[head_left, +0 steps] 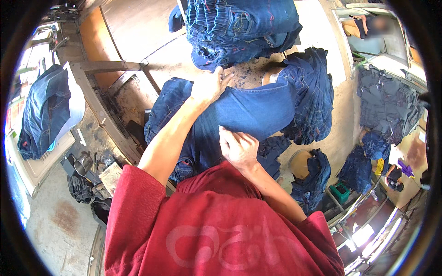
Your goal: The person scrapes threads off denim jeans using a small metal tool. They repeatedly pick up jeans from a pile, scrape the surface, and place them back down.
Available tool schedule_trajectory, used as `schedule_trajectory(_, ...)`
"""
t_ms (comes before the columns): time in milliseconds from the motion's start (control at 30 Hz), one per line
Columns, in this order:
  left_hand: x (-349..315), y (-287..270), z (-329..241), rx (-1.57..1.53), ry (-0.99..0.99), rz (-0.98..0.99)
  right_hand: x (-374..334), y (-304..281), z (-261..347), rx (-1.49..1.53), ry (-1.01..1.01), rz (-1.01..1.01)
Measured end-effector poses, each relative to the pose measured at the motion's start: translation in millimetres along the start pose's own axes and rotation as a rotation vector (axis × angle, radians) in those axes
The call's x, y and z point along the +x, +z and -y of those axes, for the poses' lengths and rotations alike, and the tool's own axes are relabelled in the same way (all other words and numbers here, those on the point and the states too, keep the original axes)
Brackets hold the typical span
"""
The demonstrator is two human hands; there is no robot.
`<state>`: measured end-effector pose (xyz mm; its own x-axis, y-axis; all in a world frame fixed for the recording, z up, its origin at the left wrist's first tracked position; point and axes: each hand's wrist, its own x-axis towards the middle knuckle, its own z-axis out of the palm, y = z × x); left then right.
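Note:
A pair of blue jeans (262, 108) lies across the work surface in front of me, one leg stretched out toward the right. At the far edge of that leg, my left hand (211, 86) is closed on the denim, its fingertips close to the stacked jeans behind. Lower down, my right hand (240, 149) has its fingers curled in a pinch at the near edge of the same leg. Beyond both hands rises a thick stack of dark blue jeans (244, 30) with gathered waistbands and loose threads.
More denim (313, 96) hangs in a bunch at the right, beside a round stool (300, 164). Jeans (46, 110) lie on a light table at the left. Dark garments (386, 101) are piled at far right, near a green crate (340, 192). Other people appear at the right rim.

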<state>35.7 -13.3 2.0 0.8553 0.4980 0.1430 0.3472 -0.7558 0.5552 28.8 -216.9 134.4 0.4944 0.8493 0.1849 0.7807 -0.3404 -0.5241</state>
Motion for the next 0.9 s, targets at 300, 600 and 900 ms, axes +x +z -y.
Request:
schedule_trajectory(300,-5.2,11.9,3.9,-0.072,-0.081,-0.092,-6.9,8.4,5.8,-0.079,0.086,0.181)
schedule_trajectory(600,-7.0,13.9,1.7,-0.095,-0.075,-0.135,-22.0,-5.1,2.0,0.071,0.095,0.038)
schedule_trajectory(900,-6.9,13.8,0.7,-0.131,-0.092,-0.147,-31.2,-14.8,10.4,-0.108,0.111,0.196)
